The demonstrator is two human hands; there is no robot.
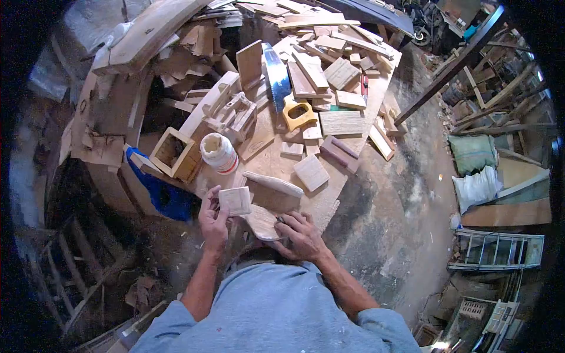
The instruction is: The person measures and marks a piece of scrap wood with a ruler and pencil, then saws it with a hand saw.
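Between the fingers and thumb of my left hand [214, 220] is a small square wooden block [235, 201] with a square outline on its face, held up at the near edge of the bench. My right hand [299, 236] is closed over the right side of a pale wooden piece [262, 223] with a rounded end. A tiny dark thing shows by its fingertips, too small to name. Just behind that piece stands a wooden board [273, 187] on edge. A white glue jar [219, 154], open and smeared around the rim, is beyond my left hand.
The wooden workbench [259, 156] carries a handsaw [299, 113] with a yellow handle, a small wooden frame assembly [232, 117], a hollow wooden box [173, 154] and several offcuts [341, 73]. Blue cloth [156, 191] hangs at the left. Sacks [474, 154] lie at the right.
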